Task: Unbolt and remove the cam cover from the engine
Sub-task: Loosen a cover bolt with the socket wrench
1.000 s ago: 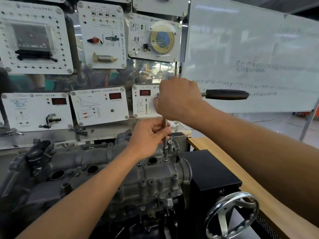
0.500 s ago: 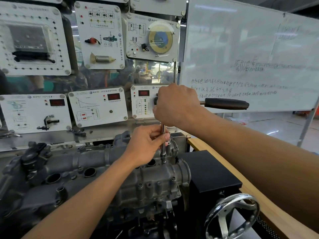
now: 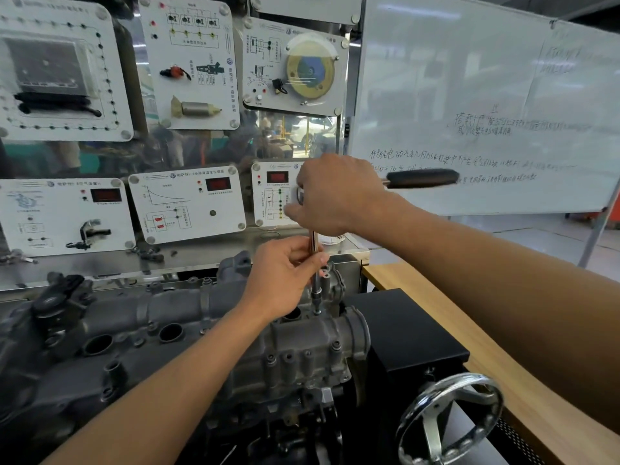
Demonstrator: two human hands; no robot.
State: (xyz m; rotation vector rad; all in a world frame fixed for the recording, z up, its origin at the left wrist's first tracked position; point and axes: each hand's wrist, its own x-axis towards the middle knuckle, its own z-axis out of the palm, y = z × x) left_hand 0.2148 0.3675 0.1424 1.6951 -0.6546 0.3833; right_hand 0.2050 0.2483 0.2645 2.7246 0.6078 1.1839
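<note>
The grey cast cam cover [image 3: 208, 317] lies across the engine in the lower middle, with round plug wells along its top. A ratchet wrench stands upright over a bolt [image 3: 317, 309] at the cover's right end. My right hand [image 3: 339, 193] is closed over the ratchet head, and the black handle [image 3: 421, 178] sticks out to the right. My left hand [image 3: 285, 273] pinches the chrome extension bar [image 3: 314, 243] between thumb and fingers. The socket [image 3: 316, 292] sits just above the bolt head.
A black stand box [image 3: 402, 330] and a chrome handwheel [image 3: 449, 417] are to the right of the engine. A wooden bench edge [image 3: 486, 370] runs along the right. White training panels [image 3: 188, 203] and a whiteboard [image 3: 486, 105] stand behind.
My right hand and the ratchet handle have stayed over the same bolt with the handle pointing right. The view has shifted a little; my left hand still holds the extension.
</note>
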